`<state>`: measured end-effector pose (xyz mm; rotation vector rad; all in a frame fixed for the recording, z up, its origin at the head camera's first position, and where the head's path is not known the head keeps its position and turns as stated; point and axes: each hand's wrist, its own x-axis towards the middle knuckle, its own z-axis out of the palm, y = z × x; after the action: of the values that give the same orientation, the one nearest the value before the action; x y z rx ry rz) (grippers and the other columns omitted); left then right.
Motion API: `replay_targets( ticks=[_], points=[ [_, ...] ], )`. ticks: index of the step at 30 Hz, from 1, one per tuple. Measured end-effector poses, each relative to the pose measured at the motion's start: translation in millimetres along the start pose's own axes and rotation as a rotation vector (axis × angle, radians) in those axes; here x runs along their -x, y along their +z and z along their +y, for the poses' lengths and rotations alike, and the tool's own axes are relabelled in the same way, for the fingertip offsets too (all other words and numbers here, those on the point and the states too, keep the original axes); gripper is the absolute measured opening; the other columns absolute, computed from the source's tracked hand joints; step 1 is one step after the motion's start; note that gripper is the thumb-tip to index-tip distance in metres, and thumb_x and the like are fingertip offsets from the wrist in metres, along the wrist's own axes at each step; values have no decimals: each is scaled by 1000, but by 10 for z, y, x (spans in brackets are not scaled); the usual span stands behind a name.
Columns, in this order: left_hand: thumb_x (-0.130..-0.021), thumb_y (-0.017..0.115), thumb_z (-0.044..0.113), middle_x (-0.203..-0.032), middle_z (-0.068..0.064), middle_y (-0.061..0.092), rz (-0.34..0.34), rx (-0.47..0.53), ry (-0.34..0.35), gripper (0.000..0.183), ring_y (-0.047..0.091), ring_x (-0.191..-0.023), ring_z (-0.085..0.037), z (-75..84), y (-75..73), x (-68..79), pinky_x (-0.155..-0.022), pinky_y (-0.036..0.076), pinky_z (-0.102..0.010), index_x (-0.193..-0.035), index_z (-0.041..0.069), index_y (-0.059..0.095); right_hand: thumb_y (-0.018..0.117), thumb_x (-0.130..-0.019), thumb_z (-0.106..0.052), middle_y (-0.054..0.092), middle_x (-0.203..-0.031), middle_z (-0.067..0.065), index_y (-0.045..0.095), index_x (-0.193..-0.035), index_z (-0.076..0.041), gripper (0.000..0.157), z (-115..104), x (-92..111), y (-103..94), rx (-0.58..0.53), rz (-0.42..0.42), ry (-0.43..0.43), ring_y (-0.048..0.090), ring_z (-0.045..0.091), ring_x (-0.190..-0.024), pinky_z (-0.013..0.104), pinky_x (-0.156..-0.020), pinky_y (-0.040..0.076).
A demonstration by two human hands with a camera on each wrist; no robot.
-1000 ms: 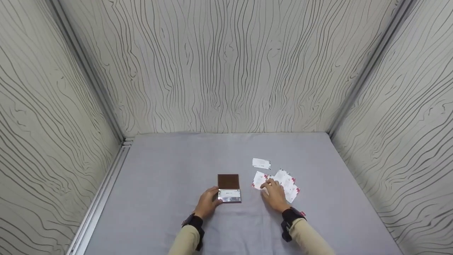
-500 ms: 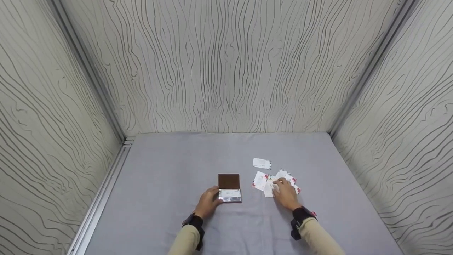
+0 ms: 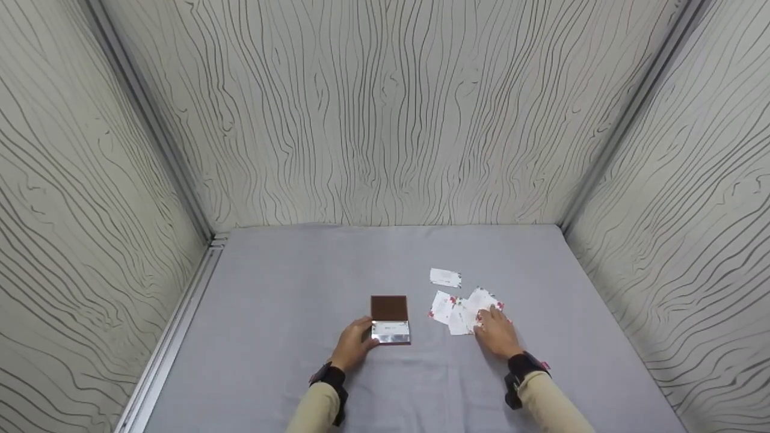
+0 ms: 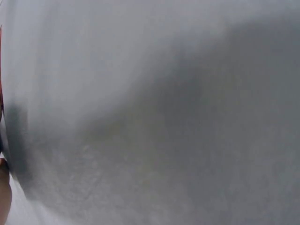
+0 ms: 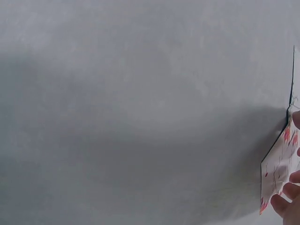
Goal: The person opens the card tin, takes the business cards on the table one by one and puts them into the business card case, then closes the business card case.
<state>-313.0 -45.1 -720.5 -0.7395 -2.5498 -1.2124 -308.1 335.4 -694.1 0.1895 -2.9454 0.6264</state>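
In the head view, an open brown card case [image 3: 389, 308] lies flat with a white card [image 3: 392, 328] in its lower half. My left hand [image 3: 351, 345] grips the case's left side, thumb near the lower corner and fingers by the hinge. Several white cards with red flowers [image 3: 442, 307] overlap to the right. My right hand [image 3: 498, 334] reaches over the rightmost of them, its fingers spread and touching. The right wrist view shows its fingertips [image 5: 280, 205] on the face of a flowered card [image 5: 276, 176]. Much of that card is hidden beneath the hand in the head view.
Another white card [image 3: 445, 277] lies apart, behind the overlapping group. A grey cloth [image 3: 289, 282] covers the table. Wood-patterned panels [image 3: 385, 120] rise at the back and both sides, and a metal rail [image 3: 171, 337] runs along the left edge.
My right hand has moved right across the overlapping cards, uncovering the middle ones and covering the rightmost. My left hand and the card case have stayed in place.
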Motion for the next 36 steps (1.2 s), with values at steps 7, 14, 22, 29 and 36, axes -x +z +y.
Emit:
replay_targets(
  ticks=[7, 14, 22, 29, 36],
  points=[
    [-82, 75, 4, -124, -29, 61, -15, -2, -29, 42, 55, -119, -45, -22, 10, -5, -103, 44, -55, -119, -14, 63, 62, -92, -11, 50, -129, 38, 56, -120, 13, 38, 20, 24, -18, 29, -3, 3, 44, 56, -122, 67, -102, 36],
    [-83, 75, 6, -125, -28, 61, -32, -7, -38, 42, 55, -120, -44, -34, 18, -15, -103, 43, -54, -119, -13, 63, 67, -91, -14, 53, -114, 29, 59, -118, 10, 37, 38, 24, -22, 50, 41, 24, 49, 50, -108, 63, -89, 44],
    [-83, 77, 9, -125, -28, 61, -37, -29, -46, 44, 55, -119, -45, -29, 10, -18, -102, 44, -55, -119, -13, 63, 62, -95, -18, 40, -134, 45, 41, -132, 23, 59, 101, 34, -30, 21, 5, 33, 38, 58, -126, 65, -105, 34],
    [-84, 75, 8, -127, -28, 61, -52, -6, -70, 45, 55, -120, -44, -3, -4, -18, -103, 43, -55, -122, -13, 62, 62, -96, -18, 41, -136, 44, 40, -133, 23, 60, 105, 49, -82, 14, -28, 49, 38, 57, -127, 65, -105, 33],
    [-84, 75, 6, -126, -29, 60, -34, -2, -47, 44, 55, -119, -45, -24, 8, -11, -103, 43, -56, -121, -14, 61, 73, -89, -24, 50, -126, 38, 49, -127, 18, 61, 117, 27, -100, 26, 2, 42, 48, 55, -116, 65, -96, 41]
  ],
)
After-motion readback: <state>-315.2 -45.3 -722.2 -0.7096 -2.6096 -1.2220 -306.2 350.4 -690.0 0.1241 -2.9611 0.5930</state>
